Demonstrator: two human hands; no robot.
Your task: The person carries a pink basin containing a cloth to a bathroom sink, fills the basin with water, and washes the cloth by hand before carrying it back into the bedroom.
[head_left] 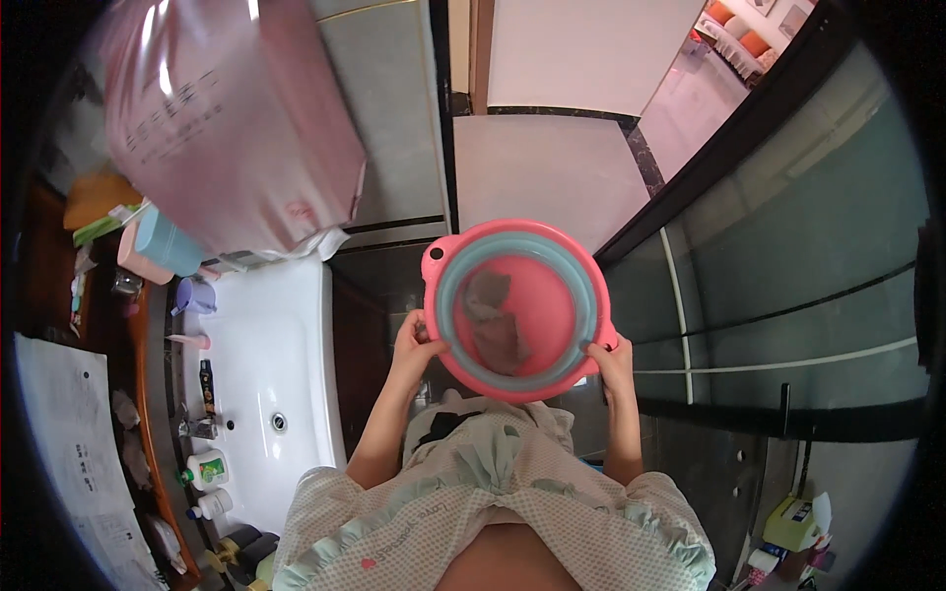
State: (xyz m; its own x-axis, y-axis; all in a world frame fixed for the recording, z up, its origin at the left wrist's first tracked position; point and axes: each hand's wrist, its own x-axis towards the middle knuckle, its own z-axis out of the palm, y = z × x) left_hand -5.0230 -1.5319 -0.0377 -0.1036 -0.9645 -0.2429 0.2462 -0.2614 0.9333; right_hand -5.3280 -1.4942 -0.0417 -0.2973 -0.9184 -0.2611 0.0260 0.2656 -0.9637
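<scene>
A round pink basin [540, 282] with a grey-blue inner band is held out in front of my body. My left hand [416, 345] grips its rim at the lower left, thumb over the edge. On the opposite side, my right hand [612, 362] clasps the rim at the lower right near a handle hole. Inside the basin lies a crumpled grey-brown cloth [498, 330], toward the left of the bottom. The fingers under the rim are mostly hidden.
A white sink [281, 355] stands at my left, with bottles [207, 471] and a purple cup [195, 295] along its edge. Beyond it rises a large pink-covered box shape [227, 128]. Glass door panels [788, 286] run along the right; a doorway opens ahead.
</scene>
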